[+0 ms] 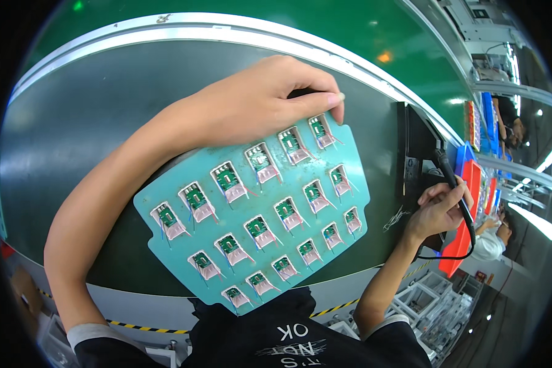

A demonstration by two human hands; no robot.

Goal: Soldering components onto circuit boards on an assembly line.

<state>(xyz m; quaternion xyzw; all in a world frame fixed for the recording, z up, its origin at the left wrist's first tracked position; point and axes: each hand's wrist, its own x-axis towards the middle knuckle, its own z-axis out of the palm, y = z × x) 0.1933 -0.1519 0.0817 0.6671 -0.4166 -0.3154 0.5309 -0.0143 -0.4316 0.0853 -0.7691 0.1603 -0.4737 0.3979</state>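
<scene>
A teal tray [260,202] lies in front of me, its near end reaching past the table's edge to my body. Rows of small pale housings with green circuit boards [259,232] sit on it, thin red and blue wires sticking out. My left hand [288,92] bends over the tray's far edge, fingers curled at its far right corner; the palm side is hidden. On the right, my right hand [443,208] is closed round the black handle of a soldering iron [452,178]. The iron's front end is at a dark stand, and its cable loops below the hand.
The dark table [104,92] has a pale metal rail [221,34] along its far side. Thin loose wires [395,218] lie left of my right hand. Red bins [460,251] stand at the right, clear plastic trays [426,294] lower right. Other people [492,239] work farther right.
</scene>
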